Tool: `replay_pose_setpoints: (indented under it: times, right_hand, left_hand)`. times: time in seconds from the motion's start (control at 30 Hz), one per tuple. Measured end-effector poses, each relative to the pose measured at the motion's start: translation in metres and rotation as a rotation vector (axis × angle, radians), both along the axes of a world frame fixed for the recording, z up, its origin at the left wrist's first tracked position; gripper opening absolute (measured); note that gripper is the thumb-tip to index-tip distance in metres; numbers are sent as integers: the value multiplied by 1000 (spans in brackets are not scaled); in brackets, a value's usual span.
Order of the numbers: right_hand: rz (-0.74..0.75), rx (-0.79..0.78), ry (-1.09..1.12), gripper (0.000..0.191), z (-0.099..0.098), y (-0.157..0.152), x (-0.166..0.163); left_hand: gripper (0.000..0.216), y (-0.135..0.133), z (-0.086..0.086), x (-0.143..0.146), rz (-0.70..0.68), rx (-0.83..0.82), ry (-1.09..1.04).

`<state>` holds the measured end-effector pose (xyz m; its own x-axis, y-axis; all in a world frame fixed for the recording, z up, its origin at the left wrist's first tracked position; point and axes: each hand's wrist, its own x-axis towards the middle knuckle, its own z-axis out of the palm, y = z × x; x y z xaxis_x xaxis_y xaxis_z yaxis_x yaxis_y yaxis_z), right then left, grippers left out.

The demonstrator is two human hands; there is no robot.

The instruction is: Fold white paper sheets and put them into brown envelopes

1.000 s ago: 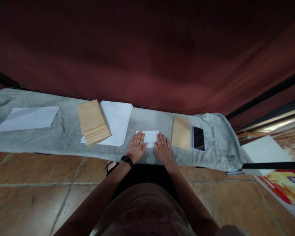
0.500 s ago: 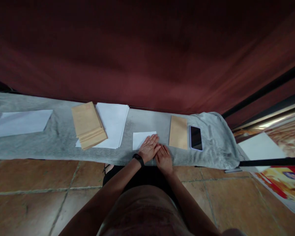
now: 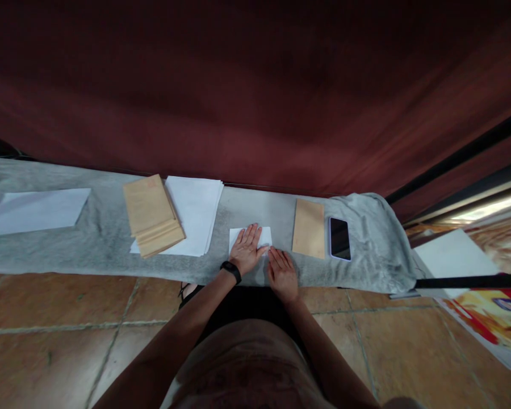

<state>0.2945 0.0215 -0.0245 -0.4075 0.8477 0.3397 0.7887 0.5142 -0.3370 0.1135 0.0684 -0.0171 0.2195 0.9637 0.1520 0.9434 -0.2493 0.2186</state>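
Note:
A small folded-looking white sheet of paper (image 3: pixel 266 234) lies on the grey cloth in front of me. My left hand (image 3: pixel 244 251), with a black band at the wrist, rests flat on it with fingers spread, covering much of its middle. My right hand (image 3: pixel 283 275) lies palm down at the sheet's lower right corner, fingers stretched out and close together, the fingertips at its edge. To the right of that hand is a brown paper envelope (image 3: pixel 309 228), lying flat.
The grey cloth (image 3: pixel 106 255) covers a long narrow surface. Left of my hands, several brown envelopes (image 3: pixel 150 204) overlap a stack of white paper (image 3: pixel 198 210). Farther left lies another white sheet (image 3: pixel 42 210). A phone (image 3: pixel 339 238) sits at the right, near a black bar (image 3: pixel 472 281).
My left hand has slid left across the white sheet and spread its fingers, moving apart from the right fingertips. My right hand has barely moved.

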Motion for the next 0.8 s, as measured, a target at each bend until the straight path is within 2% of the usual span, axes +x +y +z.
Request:
replay_pose_setpoints:
  times: [0.37,0.6,0.73,0.8]
  right_hand:
    - [0,-3,2,44,2,0,0]
    - [-10,-10,29,44,1,-1,0]
    - [-24,-40,72,42,7,4,-2]
    - [34,-66,58,43,13,8,-8]
  left_hand:
    - [69,-16,5,-21,113,-26,29]
    - [67,-31,1,-38,167,6,28]
    - [64,-40,0,-48,175,16,28]
    - [63,-42,1,-50,178,23,28]
